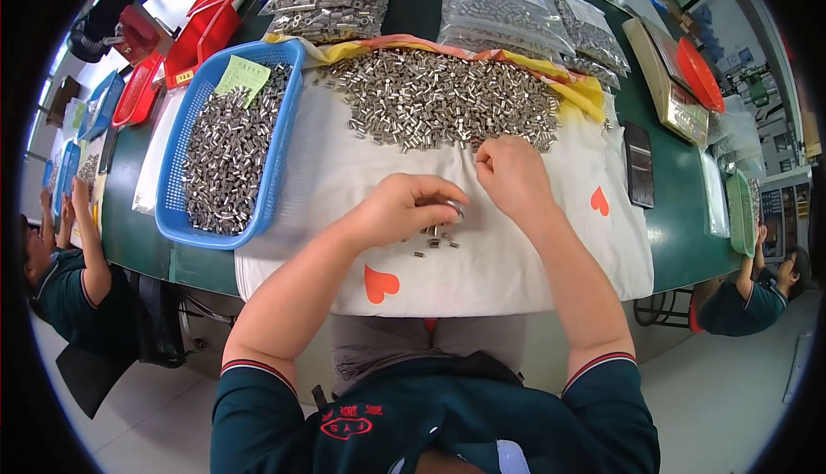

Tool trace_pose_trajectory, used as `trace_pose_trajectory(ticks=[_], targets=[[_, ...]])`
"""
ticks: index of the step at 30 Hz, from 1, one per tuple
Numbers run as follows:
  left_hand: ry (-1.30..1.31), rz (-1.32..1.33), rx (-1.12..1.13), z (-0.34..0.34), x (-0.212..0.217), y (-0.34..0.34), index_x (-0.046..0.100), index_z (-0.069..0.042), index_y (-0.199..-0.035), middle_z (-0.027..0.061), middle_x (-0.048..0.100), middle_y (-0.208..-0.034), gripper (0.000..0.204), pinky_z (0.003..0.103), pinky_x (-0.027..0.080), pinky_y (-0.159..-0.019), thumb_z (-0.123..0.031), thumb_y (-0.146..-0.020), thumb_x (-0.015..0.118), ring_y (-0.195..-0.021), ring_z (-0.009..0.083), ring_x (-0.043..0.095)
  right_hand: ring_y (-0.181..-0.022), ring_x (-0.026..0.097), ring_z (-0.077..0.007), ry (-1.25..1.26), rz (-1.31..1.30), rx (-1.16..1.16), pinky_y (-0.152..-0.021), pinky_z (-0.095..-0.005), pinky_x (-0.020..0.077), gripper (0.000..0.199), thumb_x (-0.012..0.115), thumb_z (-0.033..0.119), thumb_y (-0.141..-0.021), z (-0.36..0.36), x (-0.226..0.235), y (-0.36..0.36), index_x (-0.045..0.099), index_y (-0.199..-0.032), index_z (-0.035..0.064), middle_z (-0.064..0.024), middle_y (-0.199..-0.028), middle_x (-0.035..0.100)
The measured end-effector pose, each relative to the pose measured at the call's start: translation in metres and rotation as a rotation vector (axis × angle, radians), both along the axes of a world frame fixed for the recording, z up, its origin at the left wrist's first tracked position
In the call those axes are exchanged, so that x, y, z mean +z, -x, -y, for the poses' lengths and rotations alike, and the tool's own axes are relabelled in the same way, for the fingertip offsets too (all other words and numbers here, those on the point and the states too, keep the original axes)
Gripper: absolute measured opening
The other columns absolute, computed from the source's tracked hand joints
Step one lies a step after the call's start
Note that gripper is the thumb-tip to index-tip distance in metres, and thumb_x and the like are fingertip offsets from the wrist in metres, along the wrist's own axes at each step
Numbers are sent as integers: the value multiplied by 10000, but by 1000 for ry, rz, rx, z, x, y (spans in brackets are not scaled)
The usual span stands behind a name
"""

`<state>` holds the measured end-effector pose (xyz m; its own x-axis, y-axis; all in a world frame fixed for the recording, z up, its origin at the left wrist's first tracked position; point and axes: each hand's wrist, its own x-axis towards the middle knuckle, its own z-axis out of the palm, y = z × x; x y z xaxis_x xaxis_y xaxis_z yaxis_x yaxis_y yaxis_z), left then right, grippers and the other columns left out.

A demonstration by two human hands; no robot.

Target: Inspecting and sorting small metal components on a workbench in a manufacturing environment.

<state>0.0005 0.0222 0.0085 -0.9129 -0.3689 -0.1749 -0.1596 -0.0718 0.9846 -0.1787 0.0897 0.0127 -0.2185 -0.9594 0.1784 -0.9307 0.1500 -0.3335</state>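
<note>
A heap of small silvery metal sleeves (447, 95) lies across the far part of a white cloth (327, 181). My left hand (409, 207) is curled over the cloth in front of the heap, thumb and fingers closed around shiny metal sleeves (455, 209) that show at the fingertips. Just below it a few loose sleeves (434, 240) rest on the cloth. My right hand (516, 177) is at the heap's near edge, its fingers pinched together; whatever is between them is too small to tell.
To the left stands a blue basket (284, 143) full of similar sleeves, with a yellow-green note (243, 78) on top. Bulging plastic bags of parts (503, 5) sit behind the heap. A black phone (638, 164) lies at right. Other people sit at both sides.
</note>
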Motion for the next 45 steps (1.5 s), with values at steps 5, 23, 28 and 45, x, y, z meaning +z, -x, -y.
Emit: trace_pose_trajectory(ticks=[5,23,28,45], targets=[[-269,-165,210,17,0,-3,544,-3,-1050,29,586,-896,212,209,472,-673,-22,-844,500,-757,80,565,-698,552,-110,-87,735,-99,-637,-240,436,28,567,41,-750,2,24,-19,569,-762,16,-35,-740,595],[-396,-160,439,17,-7,7,471,-2,-1183,41,590,-911,330,208,475,-701,-46,-856,490,-746,82,561,-749,600,-128,464,971,50,-657,-239,471,88,592,-3,-739,-5,-6,-50,568,-824,5,-79,-872,619],[-409,-163,415,14,-6,5,442,-2,-1210,48,578,-963,357,222,478,-711,-81,-866,492,-765,87,560,-752,609,-169,497,613,135,-654,-254,477,107,605,0,-719,-3,-2,-48,572,-817,25,-89,-868,618],[-381,-209,218,19,-7,-1,469,-8,-1188,33,587,-950,403,211,464,-730,13,-796,557,-830,77,554,-645,544,-121,236,839,180,-583,-237,433,66,605,11,-719,-5,11,-24,596,-784,14,-39,-737,582]])
